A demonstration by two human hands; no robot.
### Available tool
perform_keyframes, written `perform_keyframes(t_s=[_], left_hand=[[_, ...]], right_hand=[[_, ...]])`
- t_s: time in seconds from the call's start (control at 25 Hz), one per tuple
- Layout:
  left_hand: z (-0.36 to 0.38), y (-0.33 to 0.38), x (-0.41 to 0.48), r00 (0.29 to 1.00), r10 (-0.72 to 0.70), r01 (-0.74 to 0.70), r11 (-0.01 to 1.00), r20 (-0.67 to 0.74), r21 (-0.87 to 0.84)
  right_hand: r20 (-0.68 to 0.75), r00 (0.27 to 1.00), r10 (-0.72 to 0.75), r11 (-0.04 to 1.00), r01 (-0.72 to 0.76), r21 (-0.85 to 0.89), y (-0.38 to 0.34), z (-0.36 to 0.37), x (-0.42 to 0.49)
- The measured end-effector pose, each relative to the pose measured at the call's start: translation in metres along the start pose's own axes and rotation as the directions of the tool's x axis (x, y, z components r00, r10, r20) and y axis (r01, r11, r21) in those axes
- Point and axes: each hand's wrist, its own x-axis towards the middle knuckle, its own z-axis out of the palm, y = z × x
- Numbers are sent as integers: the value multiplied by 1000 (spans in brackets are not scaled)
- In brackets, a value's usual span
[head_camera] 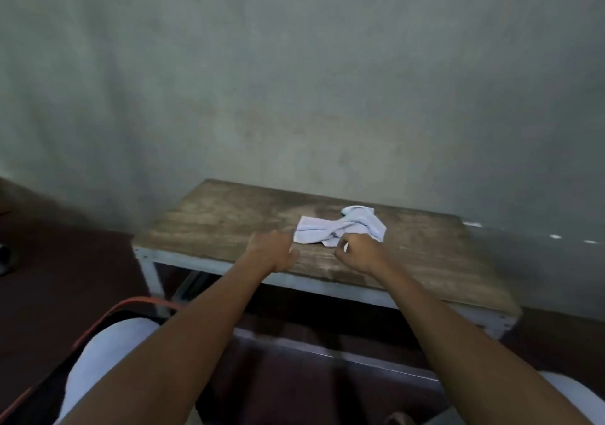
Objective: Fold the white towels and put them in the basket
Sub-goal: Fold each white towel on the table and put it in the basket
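Observation:
A crumpled white towel (340, 228) with faint stripes lies on the wooden table (229, 221), right of the middle. My right hand (360, 252) is at the towel's near edge, its thumb and forefinger curled and pinching the cloth there. My left hand (273, 247) hovers just left of the towel's left corner, with loosely curled fingers and no cloth visibly in it. At the lower left is the orange rim of a dark container (98, 321), which may be the basket; most of it is hidden behind my left arm and knee.
The table has a pale metal frame (327, 285) and stands against a grey wall (294, 80). My knees in white cloth (104, 359) show at the bottom. Dark reddish floor (49, 277) lies to the left, with a dark object at the far left edge.

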Motion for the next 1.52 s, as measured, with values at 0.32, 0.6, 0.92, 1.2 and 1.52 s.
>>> perform_keyframes(t_s=[0.32, 0.6, 0.92, 1.2, 1.52], left_hand=[[58, 21, 118, 993, 113, -114, 990, -21, -78], [92, 7, 263, 979, 205, -195, 954, 20, -229], [118, 0, 311, 981, 193, -189, 971, 15, -146], [48, -15, 277, 975, 173, -220, 860, -143, -460], [-126, -52, 182, 874, 278, -427, 830, -399, -358]], right_hand=[[-21, 991, 133, 990, -134, -50, 110, 20, 67], [-255, 961, -107, 976, 53, -210, 95, 15, 215], [248, 969, -16, 843, 146, -518, 97, 33, 275], [163, 981, -102, 982, 125, -139, 93, -38, 243], [117, 983, -140, 975, 157, -156, 68, -152, 159]])
